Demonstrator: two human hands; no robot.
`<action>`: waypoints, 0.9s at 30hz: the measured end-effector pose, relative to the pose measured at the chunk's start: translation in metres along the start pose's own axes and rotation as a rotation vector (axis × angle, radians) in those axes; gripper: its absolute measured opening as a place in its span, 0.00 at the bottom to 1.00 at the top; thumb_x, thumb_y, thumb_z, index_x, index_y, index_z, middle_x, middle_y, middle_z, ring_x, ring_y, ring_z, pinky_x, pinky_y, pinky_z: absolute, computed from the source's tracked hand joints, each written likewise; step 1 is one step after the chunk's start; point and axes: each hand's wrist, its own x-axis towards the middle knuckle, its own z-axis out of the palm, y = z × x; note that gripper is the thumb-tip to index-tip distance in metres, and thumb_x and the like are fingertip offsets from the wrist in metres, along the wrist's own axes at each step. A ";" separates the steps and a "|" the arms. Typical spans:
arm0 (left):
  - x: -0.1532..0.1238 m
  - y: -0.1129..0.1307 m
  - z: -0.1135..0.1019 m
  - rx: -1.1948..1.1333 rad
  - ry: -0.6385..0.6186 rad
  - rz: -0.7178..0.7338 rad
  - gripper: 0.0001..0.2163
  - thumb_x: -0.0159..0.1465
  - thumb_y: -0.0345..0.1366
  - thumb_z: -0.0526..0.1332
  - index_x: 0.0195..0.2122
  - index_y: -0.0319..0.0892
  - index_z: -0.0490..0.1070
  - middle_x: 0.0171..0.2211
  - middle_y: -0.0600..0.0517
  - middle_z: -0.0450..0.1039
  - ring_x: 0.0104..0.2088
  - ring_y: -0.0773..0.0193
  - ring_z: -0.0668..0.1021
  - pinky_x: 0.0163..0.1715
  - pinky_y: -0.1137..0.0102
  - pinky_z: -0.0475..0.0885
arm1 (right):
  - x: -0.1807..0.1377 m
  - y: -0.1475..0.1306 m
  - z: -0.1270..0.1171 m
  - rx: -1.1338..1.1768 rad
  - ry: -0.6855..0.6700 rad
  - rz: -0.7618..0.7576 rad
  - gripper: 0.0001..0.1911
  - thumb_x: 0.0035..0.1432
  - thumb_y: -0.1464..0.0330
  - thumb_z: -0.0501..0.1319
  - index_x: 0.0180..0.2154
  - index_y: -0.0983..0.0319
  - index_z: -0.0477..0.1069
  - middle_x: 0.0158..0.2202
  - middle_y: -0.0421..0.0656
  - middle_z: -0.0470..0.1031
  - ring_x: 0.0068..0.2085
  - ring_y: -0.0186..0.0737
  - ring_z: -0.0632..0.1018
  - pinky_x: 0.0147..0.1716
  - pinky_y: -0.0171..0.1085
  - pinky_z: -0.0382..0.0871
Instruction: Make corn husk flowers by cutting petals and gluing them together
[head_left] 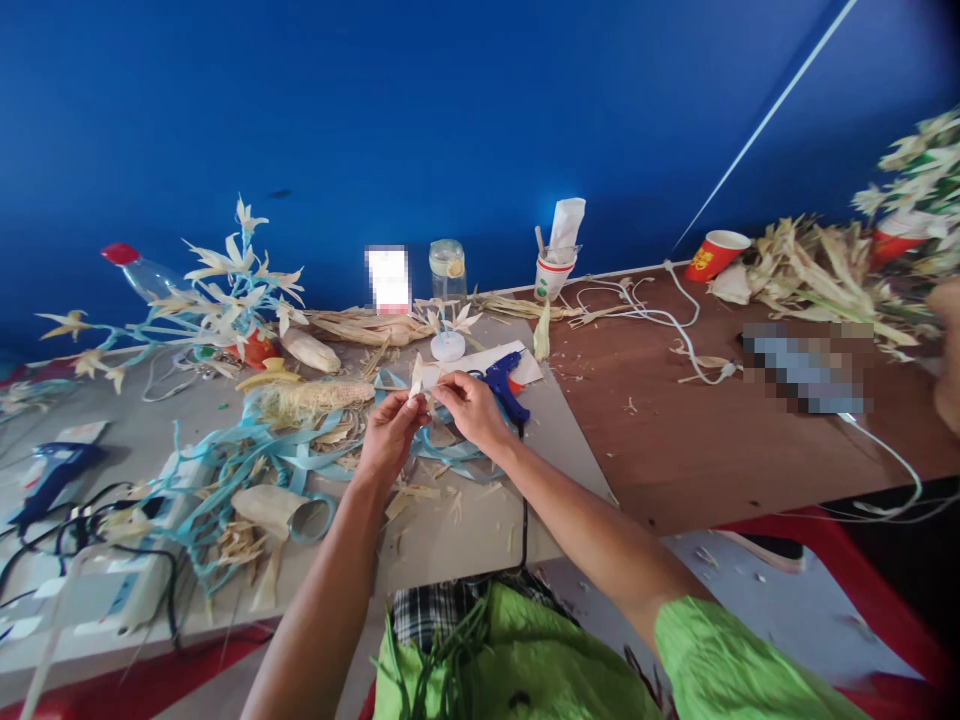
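Note:
My left hand (396, 428) pinches a pale strip of corn husk (417, 375) that points upward between thumb and fingertips. Close beside it on the right, my right hand (471, 408) has its thumb and fingers pressed together near the base of the strip; whatever lies between them is too small to make out. A blue hot glue gun (507, 388) rests just beyond my right hand, its black cord running toward me. Light-blue ribbon (307, 455) and husk scraps (412, 492) lie around and under my hands. Behind them, a husk flower (451, 318) stands on a round white base (448, 346).
At left are husk flowers on blue stems (225, 290), a second glue gun (60, 472), a power strip (142, 590) and tangled cords. Along the back stand a jar (448, 268) and a white cup (553, 280). Rightward lie a red paper cup (709, 260), a husk pile (817, 270) and a blurred-out device (806, 372).

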 end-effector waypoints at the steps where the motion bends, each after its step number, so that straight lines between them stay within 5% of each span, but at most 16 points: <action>1: 0.000 0.000 0.000 0.001 -0.005 0.001 0.11 0.51 0.38 0.69 0.31 0.39 0.72 0.27 0.54 0.72 0.25 0.73 0.73 0.29 0.74 0.69 | -0.001 -0.001 0.000 -0.001 0.004 -0.003 0.10 0.52 0.62 0.57 0.27 0.62 0.67 0.25 0.39 0.70 0.28 0.33 0.69 0.30 0.32 0.63; 15: -0.003 0.001 0.005 0.002 -0.017 -0.015 0.11 0.49 0.37 0.69 0.31 0.41 0.71 0.32 0.53 0.75 0.25 0.71 0.75 0.32 0.71 0.71 | 0.002 -0.007 0.000 0.273 0.035 0.121 0.07 0.48 0.65 0.59 0.25 0.61 0.64 0.22 0.35 0.67 0.23 0.29 0.66 0.26 0.31 0.61; 21: -0.001 0.000 0.002 0.063 0.045 0.023 0.10 0.46 0.35 0.71 0.28 0.39 0.73 0.25 0.55 0.74 0.23 0.73 0.73 0.27 0.75 0.68 | 0.002 -0.007 -0.001 0.375 0.042 0.121 0.08 0.48 0.65 0.61 0.25 0.62 0.65 0.21 0.34 0.65 0.22 0.27 0.65 0.25 0.31 0.59; 27: 0.000 -0.002 0.001 0.156 -0.041 0.127 0.15 0.50 0.34 0.69 0.39 0.41 0.71 0.24 0.55 0.75 0.24 0.69 0.76 0.30 0.72 0.69 | 0.002 -0.007 -0.001 0.436 0.068 0.115 0.08 0.46 0.66 0.62 0.25 0.62 0.65 0.20 0.34 0.66 0.21 0.26 0.66 0.24 0.30 0.59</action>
